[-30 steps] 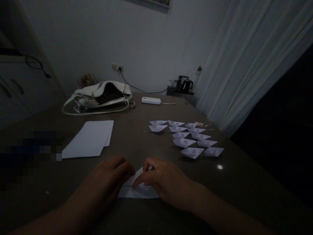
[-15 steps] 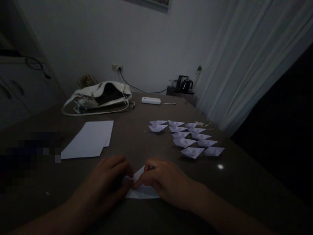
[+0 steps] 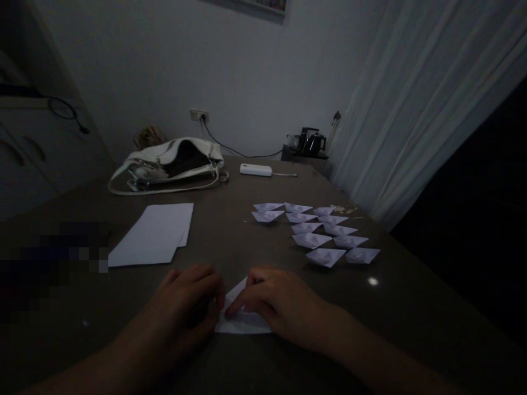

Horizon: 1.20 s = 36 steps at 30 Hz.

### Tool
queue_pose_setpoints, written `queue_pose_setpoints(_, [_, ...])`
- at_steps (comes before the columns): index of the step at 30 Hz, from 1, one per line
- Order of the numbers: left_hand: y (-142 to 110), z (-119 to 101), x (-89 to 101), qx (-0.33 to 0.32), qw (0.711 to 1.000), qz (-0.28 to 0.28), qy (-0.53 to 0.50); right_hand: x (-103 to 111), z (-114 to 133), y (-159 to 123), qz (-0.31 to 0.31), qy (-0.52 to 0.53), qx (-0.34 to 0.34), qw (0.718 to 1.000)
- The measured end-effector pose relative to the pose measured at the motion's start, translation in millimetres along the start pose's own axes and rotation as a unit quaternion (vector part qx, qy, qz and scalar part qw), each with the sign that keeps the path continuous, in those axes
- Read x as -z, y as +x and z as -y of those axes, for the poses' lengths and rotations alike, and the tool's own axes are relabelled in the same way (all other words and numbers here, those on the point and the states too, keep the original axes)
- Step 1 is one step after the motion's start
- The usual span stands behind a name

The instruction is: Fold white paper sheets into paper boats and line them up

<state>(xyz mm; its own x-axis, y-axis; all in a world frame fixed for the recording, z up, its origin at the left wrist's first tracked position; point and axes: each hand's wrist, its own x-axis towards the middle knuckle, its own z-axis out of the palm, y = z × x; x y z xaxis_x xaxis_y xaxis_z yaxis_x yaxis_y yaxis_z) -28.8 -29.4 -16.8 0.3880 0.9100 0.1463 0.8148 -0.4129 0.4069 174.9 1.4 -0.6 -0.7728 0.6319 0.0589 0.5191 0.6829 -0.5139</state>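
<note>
A white sheet of paper (image 3: 245,325), folded to a peak at the top, lies on the table in front of me. My left hand (image 3: 185,307) is closed at its left edge, with the fingers curled and the tips partly hidden. Over the right part of the sheet rests my right hand (image 3: 282,304), closed on it, its index finger pressing near the left corner. Several folded paper boats (image 3: 325,257) stand in rows to the right, beyond my right hand. Flat white paper sheets (image 3: 150,233) lie at the left, past my left hand.
Toward the back of the brown table (image 3: 230,230) are a white handbag (image 3: 164,153) and a white power bank (image 3: 256,170) with a short cable. A black kettle (image 3: 315,144) stands beyond the far edge. A white curtain (image 3: 382,109) hangs along the right.
At the left end of the folded paper, the bit that stood up between my fingers now lies flatter. My left fingertips have shifted slightly, and my right index finger stays pressed down.
</note>
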Motion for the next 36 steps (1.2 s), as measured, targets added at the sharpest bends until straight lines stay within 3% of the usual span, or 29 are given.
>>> queue_pose_setpoints(8, [2.6, 1.8, 4.1, 0.035, 0.997, 0.034, -0.062, -1.1, -2.1, -0.1, -0.011, 0.002, 0.012, 1.0])
queue_pose_setpoints(18, [0.8, 1.8, 4.8, 0.065, 0.994, 0.015, -0.089, -0.4, -0.1, 1.0, 0.008, -0.02, 0.022, 1.0])
queue_pose_setpoints(23, [2.6, 3.3, 1.8, 0.064, 0.991, 0.019, -0.112, -2.2, 0.8, 1.5, 0.013, -0.042, 0.039, 0.998])
queue_pose_setpoints(36, [3.6, 6.2, 2.0, 0.039, 0.994, 0.04, -0.099, 7.6, 1.1, -1.0, 0.02, -0.053, 0.01, 0.998])
